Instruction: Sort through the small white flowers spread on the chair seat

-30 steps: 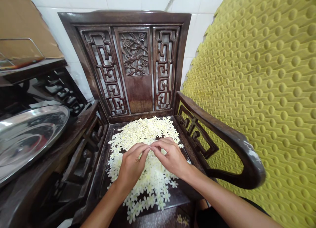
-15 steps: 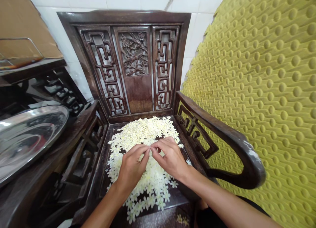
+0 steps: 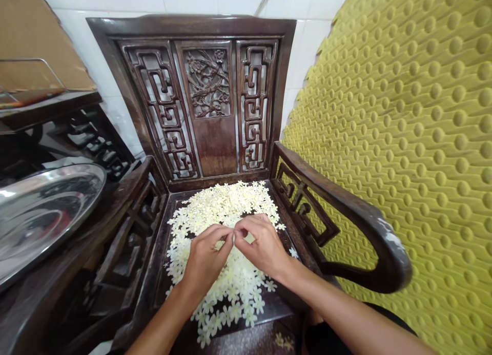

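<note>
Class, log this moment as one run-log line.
left hand: fingertips touching right hand | right hand: curled over white blossoms | white blossoms: heaped on carved wooden armchair seat

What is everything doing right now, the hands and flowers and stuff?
Left hand, fingers pinched above the flowers
Right hand, fingers pinched, touching the left hand's
Small white flowers, loose heap on the seat
Dark carved wooden armchair, upright
Steel tray, shiny, beside the armchair

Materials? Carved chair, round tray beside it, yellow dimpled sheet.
The carved chair: dark-stained hardwood, probably; satin sheen, pale chips on the armrest. The round tray: likely polished stainless steel, mirror-like reflections. The yellow dimpled sheet: moulded foam or rubber, matte, ragged edge; cannot tell which.
</note>
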Demonstrator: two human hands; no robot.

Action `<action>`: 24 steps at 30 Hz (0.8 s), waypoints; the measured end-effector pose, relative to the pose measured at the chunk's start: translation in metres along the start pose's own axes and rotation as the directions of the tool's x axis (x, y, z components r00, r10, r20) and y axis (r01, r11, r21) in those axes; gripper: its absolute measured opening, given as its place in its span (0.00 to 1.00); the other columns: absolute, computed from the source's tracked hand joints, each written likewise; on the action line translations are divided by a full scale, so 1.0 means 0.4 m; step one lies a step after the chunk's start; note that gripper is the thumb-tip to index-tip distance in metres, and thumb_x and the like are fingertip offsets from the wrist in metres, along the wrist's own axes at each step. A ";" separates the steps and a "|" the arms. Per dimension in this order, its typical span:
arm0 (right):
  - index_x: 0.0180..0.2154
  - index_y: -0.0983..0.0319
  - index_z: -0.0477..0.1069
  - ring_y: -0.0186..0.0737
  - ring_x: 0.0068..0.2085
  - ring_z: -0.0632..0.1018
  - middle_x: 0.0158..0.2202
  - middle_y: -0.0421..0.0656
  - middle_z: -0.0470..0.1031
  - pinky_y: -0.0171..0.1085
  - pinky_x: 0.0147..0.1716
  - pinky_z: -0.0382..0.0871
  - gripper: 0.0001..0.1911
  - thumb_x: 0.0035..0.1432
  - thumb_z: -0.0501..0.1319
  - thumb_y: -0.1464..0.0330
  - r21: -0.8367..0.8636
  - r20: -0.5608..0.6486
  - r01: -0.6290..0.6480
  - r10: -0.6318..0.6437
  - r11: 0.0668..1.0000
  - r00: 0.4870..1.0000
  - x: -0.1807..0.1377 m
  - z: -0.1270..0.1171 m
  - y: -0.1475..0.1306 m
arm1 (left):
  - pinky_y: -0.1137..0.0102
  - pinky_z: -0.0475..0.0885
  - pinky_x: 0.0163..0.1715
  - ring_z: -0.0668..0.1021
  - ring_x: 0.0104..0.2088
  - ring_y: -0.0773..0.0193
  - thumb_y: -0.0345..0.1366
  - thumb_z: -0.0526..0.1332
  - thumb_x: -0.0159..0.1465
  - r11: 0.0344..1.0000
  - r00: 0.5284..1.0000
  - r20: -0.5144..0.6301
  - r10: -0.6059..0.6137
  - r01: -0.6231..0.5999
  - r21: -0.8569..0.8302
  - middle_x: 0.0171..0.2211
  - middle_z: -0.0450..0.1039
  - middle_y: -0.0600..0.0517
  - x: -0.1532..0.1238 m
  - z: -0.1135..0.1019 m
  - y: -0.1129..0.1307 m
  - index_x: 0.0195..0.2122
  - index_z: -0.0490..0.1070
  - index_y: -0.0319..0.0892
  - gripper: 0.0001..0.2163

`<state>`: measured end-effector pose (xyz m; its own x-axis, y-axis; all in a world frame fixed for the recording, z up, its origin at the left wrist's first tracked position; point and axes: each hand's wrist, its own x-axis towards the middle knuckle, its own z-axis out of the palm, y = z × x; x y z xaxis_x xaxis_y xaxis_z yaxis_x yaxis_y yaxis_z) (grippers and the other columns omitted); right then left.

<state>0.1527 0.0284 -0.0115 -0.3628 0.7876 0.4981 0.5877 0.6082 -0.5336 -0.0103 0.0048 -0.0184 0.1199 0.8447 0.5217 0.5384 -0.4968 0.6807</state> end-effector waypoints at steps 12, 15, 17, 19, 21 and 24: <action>0.39 0.60 0.72 0.40 0.41 0.74 0.41 0.43 0.73 0.38 0.42 0.62 0.07 0.57 0.61 0.74 -0.109 0.221 -0.140 0.162 0.984 0.962 -0.003 0.016 0.093 | 0.70 0.75 0.37 0.80 0.34 0.62 0.35 0.62 0.60 0.947 0.926 -0.206 -0.317 0.300 -0.113 0.33 0.80 0.51 0.034 -0.028 -0.033 0.33 0.78 0.42 0.05; 0.44 0.60 0.72 0.44 0.46 0.73 0.44 0.45 0.73 0.40 0.47 0.60 0.10 0.58 0.61 0.72 -0.186 0.311 -0.112 0.167 0.976 0.936 -0.013 0.044 0.114 | 0.70 0.76 0.38 0.81 0.33 0.62 0.37 0.63 0.59 0.930 0.905 -0.221 -0.363 0.336 -0.150 0.33 0.80 0.51 0.038 -0.030 -0.039 0.33 0.78 0.42 0.06; 0.46 0.60 0.72 0.45 0.48 0.73 0.45 0.46 0.73 0.40 0.47 0.60 0.11 0.60 0.60 0.71 -0.226 0.374 -0.078 0.161 0.971 0.913 -0.014 0.063 0.120 | 0.69 0.76 0.38 0.81 0.34 0.61 0.37 0.63 0.59 0.935 0.909 -0.224 -0.351 0.327 -0.138 0.33 0.80 0.51 0.039 -0.030 -0.040 0.33 0.78 0.42 0.06; 0.48 0.59 0.72 0.46 0.49 0.72 0.45 0.46 0.73 0.41 0.47 0.60 0.13 0.61 0.59 0.70 -0.262 0.432 -0.032 0.147 0.965 0.890 -0.011 0.082 0.121 | 0.69 0.75 0.38 0.81 0.34 0.61 0.36 0.62 0.60 0.948 0.923 -0.220 -0.315 0.299 -0.105 0.34 0.80 0.51 0.038 -0.030 -0.039 0.33 0.78 0.42 0.06; 0.49 0.58 0.72 0.47 0.49 0.72 0.44 0.47 0.73 0.42 0.47 0.59 0.13 0.62 0.60 0.69 -0.273 0.460 -0.003 0.134 0.962 0.878 -0.005 0.101 0.119 | 0.69 0.75 0.38 0.81 0.35 0.61 0.35 0.61 0.60 0.961 0.939 -0.207 -0.276 0.268 -0.066 0.34 0.80 0.51 0.035 -0.030 -0.039 0.34 0.78 0.42 0.06; 0.50 0.58 0.72 0.49 0.49 0.71 0.45 0.48 0.73 0.44 0.47 0.58 0.14 0.62 0.60 0.68 -0.286 0.479 0.023 0.122 0.958 0.870 0.005 0.130 0.115 | 0.68 0.75 0.38 0.80 0.35 0.61 0.33 0.60 0.61 0.970 0.951 -0.191 -0.243 0.243 -0.024 0.34 0.80 0.51 0.033 -0.033 -0.041 0.34 0.78 0.43 0.06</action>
<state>0.1413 0.0631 -0.0706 -0.5902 0.8062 0.0410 0.7613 0.5727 -0.3040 -0.0286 0.0214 -0.0156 -0.1758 0.8861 0.4288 0.5311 -0.2814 0.7992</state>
